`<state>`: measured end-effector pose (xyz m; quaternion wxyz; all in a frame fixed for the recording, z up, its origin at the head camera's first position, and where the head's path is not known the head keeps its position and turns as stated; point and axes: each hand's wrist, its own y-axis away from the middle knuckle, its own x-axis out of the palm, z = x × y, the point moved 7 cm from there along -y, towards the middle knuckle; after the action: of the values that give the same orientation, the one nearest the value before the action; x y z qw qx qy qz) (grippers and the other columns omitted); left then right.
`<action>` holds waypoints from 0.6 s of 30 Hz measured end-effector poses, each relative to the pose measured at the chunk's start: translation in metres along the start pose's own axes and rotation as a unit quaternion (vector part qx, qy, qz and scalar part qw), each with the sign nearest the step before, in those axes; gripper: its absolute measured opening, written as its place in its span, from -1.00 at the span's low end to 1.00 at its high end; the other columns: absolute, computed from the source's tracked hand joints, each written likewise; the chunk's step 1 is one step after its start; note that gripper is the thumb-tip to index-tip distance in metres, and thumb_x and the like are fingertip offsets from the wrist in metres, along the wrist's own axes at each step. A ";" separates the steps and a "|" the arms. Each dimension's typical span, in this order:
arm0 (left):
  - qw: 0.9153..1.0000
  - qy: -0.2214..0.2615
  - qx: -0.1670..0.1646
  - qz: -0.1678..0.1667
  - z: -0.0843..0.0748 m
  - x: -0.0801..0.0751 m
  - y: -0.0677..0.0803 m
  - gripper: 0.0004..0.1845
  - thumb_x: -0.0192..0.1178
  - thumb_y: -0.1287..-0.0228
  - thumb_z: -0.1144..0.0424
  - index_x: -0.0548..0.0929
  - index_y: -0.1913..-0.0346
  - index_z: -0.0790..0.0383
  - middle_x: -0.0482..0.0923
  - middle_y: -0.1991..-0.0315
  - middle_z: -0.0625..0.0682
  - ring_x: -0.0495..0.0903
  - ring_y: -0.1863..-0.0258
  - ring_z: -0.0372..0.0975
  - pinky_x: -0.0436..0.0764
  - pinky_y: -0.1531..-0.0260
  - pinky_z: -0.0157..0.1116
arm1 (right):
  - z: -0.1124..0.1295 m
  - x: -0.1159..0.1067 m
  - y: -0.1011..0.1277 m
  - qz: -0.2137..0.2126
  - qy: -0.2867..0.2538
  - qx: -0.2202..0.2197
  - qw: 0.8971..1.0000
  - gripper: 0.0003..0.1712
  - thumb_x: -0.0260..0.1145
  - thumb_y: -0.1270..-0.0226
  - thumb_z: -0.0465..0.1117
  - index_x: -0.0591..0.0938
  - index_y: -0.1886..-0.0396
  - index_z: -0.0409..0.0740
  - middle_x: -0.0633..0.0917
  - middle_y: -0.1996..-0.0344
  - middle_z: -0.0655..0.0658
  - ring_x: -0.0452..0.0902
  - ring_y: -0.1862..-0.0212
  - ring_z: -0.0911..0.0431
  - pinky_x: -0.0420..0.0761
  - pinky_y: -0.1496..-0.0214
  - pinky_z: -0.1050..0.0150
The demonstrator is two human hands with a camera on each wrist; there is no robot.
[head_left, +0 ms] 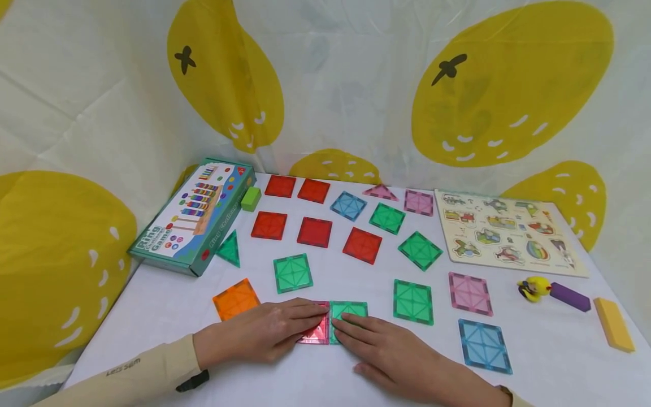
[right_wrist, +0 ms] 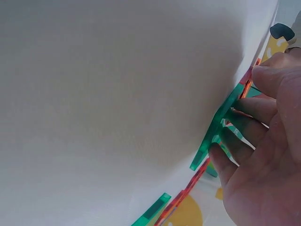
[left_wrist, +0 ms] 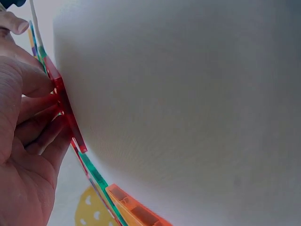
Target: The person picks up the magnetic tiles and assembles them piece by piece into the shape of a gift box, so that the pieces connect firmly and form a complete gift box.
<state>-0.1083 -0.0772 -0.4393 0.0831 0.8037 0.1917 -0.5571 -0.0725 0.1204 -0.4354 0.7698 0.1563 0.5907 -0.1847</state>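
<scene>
My left hand (head_left: pixel 261 332) lies with its fingertips on a translucent red magnetic tile (head_left: pixel 317 330) at the front of the table. Fairly straight fingers of my right hand (head_left: pixel 389 347) rest on a green magnetic tile (head_left: pixel 351 307). The two square tiles lie flat, side by side, their edges meeting between the hands. In the left wrist view, fingertips touch the top of the red tile (left_wrist: pixel 70 115). From the right wrist, several fingertips press on the green tile (right_wrist: pixel 214 129). Part of each tile is hidden under the fingers. An orange tile (head_left: pixel 236 299) lies just beyond the left hand.
Farther back lie several loose red tiles (head_left: pixel 314 232) and green tiles (head_left: pixel 413 302). Pink tiles (head_left: pixel 470 294) and blue tiles (head_left: pixel 485 346) are at right, with a picture puzzle board (head_left: pixel 508 232), yellow figure (head_left: pixel 534 288), purple block (head_left: pixel 571 297) and yellow block (head_left: pixel 613 325). A game box (head_left: pixel 195 215) stands back left.
</scene>
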 end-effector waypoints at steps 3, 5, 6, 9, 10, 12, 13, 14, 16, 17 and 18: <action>1.000 0.007 0.001 -0.001 0.000 0.000 -0.001 -0.39 0.21 -0.58 0.23 0.39 -0.60 0.20 0.30 -0.59 -0.05 0.24 -0.55 -0.24 0.44 -0.37 -0.23 | 0.002 0.000 0.001 0.006 0.000 0.003 1.000 -0.27 0.06 -0.73 0.14 0.21 -0.72 0.00 0.18 -0.67 0.10 0.12 -0.62 0.07 0.47 -0.43 0.02; 1.000 0.011 0.006 -0.004 -0.001 -0.001 -0.002 -0.40 0.20 -0.59 0.23 0.39 -0.59 0.20 0.31 -0.58 -0.04 0.24 -0.55 -0.24 0.43 -0.38 -0.23 | 0.002 0.000 0.001 0.011 0.000 0.007 1.000 -0.27 0.05 -0.73 0.15 0.22 -0.71 0.00 0.19 -0.66 0.10 0.13 -0.61 0.06 0.48 -0.43 0.01; 1.000 0.012 0.007 -0.003 -0.001 -0.001 -0.003 -0.41 0.19 -0.59 0.23 0.40 -0.59 0.20 0.32 -0.58 -0.04 0.25 -0.55 -0.24 0.43 -0.39 -0.23 | 0.002 0.000 0.002 0.014 -0.001 0.009 1.000 -0.28 0.04 -0.73 0.16 0.23 -0.71 0.01 0.19 -0.66 0.10 0.14 -0.61 0.06 0.48 -0.43 0.01; 1.000 0.010 0.014 -0.003 -0.002 -0.002 -0.006 -0.43 0.19 -0.60 0.23 0.42 -0.57 0.21 0.33 -0.57 -0.04 0.25 -0.55 -0.24 0.42 -0.39 -0.23 | 0.002 -0.002 0.002 0.018 -0.006 0.014 1.000 -0.30 0.04 -0.73 0.16 0.27 -0.69 0.02 0.23 -0.65 0.10 0.18 -0.60 0.06 0.49 -0.42 -0.01; 1.000 0.008 0.015 -0.001 -0.002 -0.001 -0.007 -0.43 0.19 -0.60 0.23 0.42 -0.57 0.21 0.33 -0.58 -0.05 0.25 -0.55 -0.24 0.41 -0.39 -0.24 | 0.001 -0.004 0.002 0.015 -0.006 0.013 1.000 -0.31 0.05 -0.73 0.16 0.31 -0.68 0.02 0.27 -0.63 0.10 0.21 -0.58 0.06 0.50 -0.41 -0.01; 1.000 0.006 0.019 0.000 -0.002 -0.001 -0.010 -0.44 0.18 -0.60 0.23 0.43 -0.57 0.22 0.33 -0.57 -0.04 0.25 -0.55 -0.24 0.40 -0.40 -0.25 | -0.002 -0.008 0.002 0.006 -0.006 0.012 1.000 -0.35 0.09 -0.71 0.14 0.40 -0.63 0.02 0.34 -0.59 0.09 0.28 -0.55 0.07 0.53 -0.39 -0.02; 1.000 0.004 0.022 -0.001 -0.003 -0.001 -0.011 -0.43 0.18 -0.60 0.22 0.42 -0.57 0.23 0.33 -0.57 -0.04 0.25 -0.55 -0.24 0.39 -0.41 -0.25 | -0.004 -0.012 0.001 0.002 -0.007 0.015 1.000 -0.37 0.12 -0.70 0.13 0.43 -0.61 0.02 0.38 -0.57 0.09 0.31 -0.53 0.07 0.54 -0.38 -0.03; 1.000 0.004 0.025 -0.001 -0.004 -0.001 -0.012 -0.43 0.17 -0.61 0.21 0.42 -0.57 0.23 0.33 -0.57 -0.03 0.25 -0.55 -0.24 0.38 -0.41 -0.26 | -0.007 -0.015 0.000 -0.003 -0.008 0.021 1.000 -0.39 0.16 -0.69 0.12 0.47 -0.59 0.03 0.41 -0.55 0.09 0.33 -0.52 0.07 0.54 -0.37 -0.04; 1.000 0.005 0.029 -0.002 -0.006 0.000 -0.014 -0.42 0.17 -0.61 0.20 0.40 -0.58 0.24 0.33 -0.57 -0.02 0.24 -0.56 -0.23 0.37 -0.42 -0.26 | -0.016 -0.024 -0.003 -0.017 -0.009 0.036 0.999 -0.40 0.23 -0.65 0.09 0.51 -0.55 0.02 0.46 -0.52 0.07 0.36 -0.50 0.06 0.54 -0.37 -0.05; 1.000 0.004 0.029 -0.002 -0.006 0.001 -0.015 -0.42 0.16 -0.62 0.19 0.39 -0.58 0.24 0.33 -0.57 -0.02 0.24 -0.56 -0.22 0.36 -0.42 -0.25 | -0.021 -0.028 -0.005 -0.021 -0.008 0.050 0.999 -0.38 0.26 -0.63 0.08 0.51 -0.55 0.01 0.46 -0.52 0.06 0.36 -0.50 0.05 0.53 -0.38 -0.07; 1.000 0.006 0.028 -0.001 -0.006 0.001 -0.015 -0.41 0.16 -0.62 0.18 0.38 -0.59 0.24 0.32 -0.58 -0.02 0.24 -0.56 -0.22 0.37 -0.42 -0.25 | -0.027 -0.032 -0.007 -0.028 -0.006 0.063 0.998 -0.37 0.29 -0.60 0.08 0.51 -0.55 0.00 0.46 -0.52 0.04 0.35 -0.51 0.03 0.51 -0.39 -0.08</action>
<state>-0.1084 -0.0609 -0.4368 0.0589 0.8086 0.1776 -0.5578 -0.1062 0.1301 -0.4116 0.7566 0.1869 0.5773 -0.2436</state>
